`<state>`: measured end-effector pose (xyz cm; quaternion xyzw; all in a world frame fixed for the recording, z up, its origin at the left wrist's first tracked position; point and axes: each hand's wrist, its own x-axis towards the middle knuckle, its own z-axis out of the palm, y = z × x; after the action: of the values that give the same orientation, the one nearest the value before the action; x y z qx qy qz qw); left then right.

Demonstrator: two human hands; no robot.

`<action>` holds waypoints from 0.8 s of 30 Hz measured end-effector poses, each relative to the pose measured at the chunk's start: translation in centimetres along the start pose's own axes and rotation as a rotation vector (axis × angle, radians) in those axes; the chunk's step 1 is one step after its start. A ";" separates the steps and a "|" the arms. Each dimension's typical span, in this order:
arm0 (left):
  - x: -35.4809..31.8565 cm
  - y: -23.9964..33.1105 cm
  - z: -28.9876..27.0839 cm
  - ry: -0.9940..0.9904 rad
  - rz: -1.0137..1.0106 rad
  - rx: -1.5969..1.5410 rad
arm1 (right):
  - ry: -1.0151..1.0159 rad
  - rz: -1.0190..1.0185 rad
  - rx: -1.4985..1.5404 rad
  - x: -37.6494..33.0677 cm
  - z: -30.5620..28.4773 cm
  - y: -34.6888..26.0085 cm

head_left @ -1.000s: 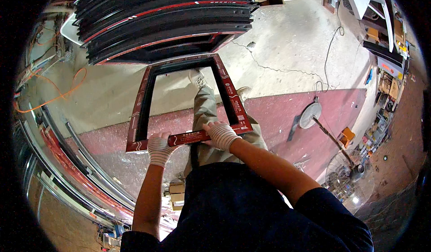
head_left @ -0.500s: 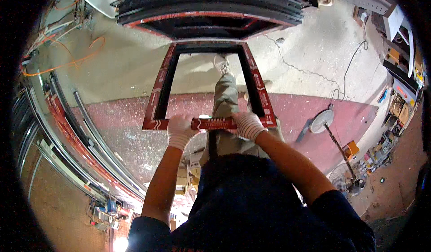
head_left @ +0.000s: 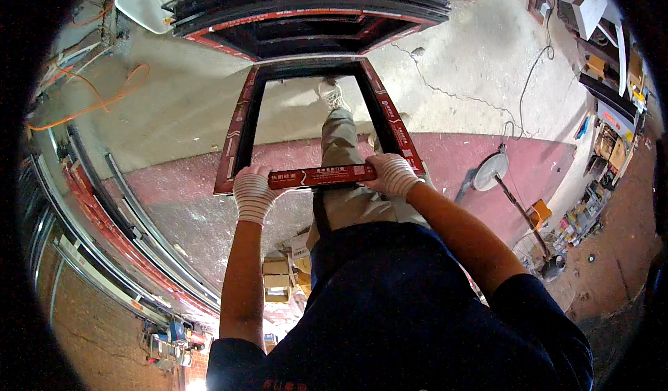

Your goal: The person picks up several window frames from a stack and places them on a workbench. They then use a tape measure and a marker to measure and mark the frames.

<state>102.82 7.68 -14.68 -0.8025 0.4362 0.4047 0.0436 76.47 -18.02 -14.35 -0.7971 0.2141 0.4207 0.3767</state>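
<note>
Both my hands, in white striped gloves, grip the near bar of a dark rectangular window frame faced with red printed film. My left hand is closed round the bar's left part, close to the corner. Toward its right end, my right hand is wrapped over the same bar. Through the frame's open middle I see the floor, my trouser leg and one light shoe. The far bar lies close to a stack of similar dark frames with red strips. My fingers' undersides are hidden.
Long metal profiles line the left side. An orange hose curls on the floor at the far left. A pedestal fan with a round base lies at the right, near a black cable. Cardboard boxes stand near my left forearm.
The near bar has come up closer to me, and my left hand has slid outward toward the corner. My right hand is also a little farther right along the bar. The view has shifted slightly.
</note>
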 end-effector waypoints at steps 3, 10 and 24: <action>0.7 2.0 -4.6 0.042 -0.048 0.027 | 0.009 -0.036 -0.103 2.3 -1.7 -4.3; 7.5 6.4 -16.0 0.375 0.272 -0.169 | 0.059 -0.080 -0.023 3.7 -8.7 -10.3; 20.6 11.0 -23.1 0.539 0.214 0.173 | 0.078 0.182 0.167 -16.0 -12.6 0.3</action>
<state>114.90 -22.52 -10.25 -0.8237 0.5471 0.1409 -0.0487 73.82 -27.63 3.44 -0.7559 0.3345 0.4026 0.3933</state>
